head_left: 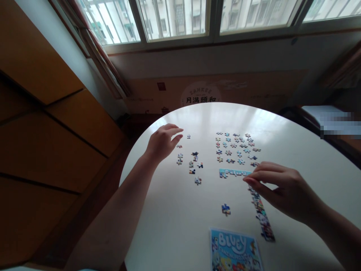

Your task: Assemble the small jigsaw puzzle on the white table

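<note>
My left hand (164, 142) hovers over the left part of the white table, thumb and fingers apart with nothing between them. Just right of its fingertips lies a small jigsaw piece (188, 136). My right hand (279, 186) is pinched at the right end of the joined top strip (234, 172) of the puzzle; whatever is between the fingertips is hidden. A joined side strip (261, 216) runs from under that hand toward me. One loose blue piece (226, 209) sits inside the corner formed by the strips.
Loose pieces (228, 153) lie in rows beyond the top strip, and a scattered group (195, 159) is left of centre. A blue Bluey picture sheet or box (236, 250) lies at the near edge of the round table (166, 226). Wooden cabinets (36, 150) stand left.
</note>
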Available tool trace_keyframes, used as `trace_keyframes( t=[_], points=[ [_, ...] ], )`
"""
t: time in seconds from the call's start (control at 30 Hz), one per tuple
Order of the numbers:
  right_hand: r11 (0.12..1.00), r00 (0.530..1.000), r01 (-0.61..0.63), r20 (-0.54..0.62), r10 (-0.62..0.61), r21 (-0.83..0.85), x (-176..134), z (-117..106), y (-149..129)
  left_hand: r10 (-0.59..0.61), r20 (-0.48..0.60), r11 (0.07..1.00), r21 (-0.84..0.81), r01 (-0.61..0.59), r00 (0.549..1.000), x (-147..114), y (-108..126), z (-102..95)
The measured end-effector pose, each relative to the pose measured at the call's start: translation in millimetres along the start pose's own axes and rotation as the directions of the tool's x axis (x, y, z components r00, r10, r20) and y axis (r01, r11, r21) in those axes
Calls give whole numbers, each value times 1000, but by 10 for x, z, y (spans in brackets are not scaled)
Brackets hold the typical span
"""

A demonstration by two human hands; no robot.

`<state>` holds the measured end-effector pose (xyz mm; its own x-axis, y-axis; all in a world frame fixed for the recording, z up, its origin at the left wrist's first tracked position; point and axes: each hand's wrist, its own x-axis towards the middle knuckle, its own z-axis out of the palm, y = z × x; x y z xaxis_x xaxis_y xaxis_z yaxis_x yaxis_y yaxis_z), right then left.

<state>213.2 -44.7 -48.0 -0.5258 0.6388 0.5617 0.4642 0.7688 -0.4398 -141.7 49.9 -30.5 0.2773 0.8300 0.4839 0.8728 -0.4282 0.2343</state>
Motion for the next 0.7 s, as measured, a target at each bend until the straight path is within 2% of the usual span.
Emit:
trace_keyframes(
  t=[0.17, 0.33, 0.47, 0.7],
  points=[
    [1000, 1000, -13, 1, 13, 24, 1, 7, 12, -152, -64, 988, -6, 152, 986, 21, -128, 176],
    [999, 1000, -21, 11, 21, 45, -10, -20, 36, -165, -71, 977, 123, 172, 984, 12, -245, 358],
    [999, 1000, -13, 0, 13, 47, -10, -39, 37, -203, -105, 962, 163, 218, 974, -4, -312, 357],
    [998, 1000, -25, 13, 24, 52, -39, -29, 60, -363, -142, 925, 65, 375, 921, 20, -331, 283]
  ],
)
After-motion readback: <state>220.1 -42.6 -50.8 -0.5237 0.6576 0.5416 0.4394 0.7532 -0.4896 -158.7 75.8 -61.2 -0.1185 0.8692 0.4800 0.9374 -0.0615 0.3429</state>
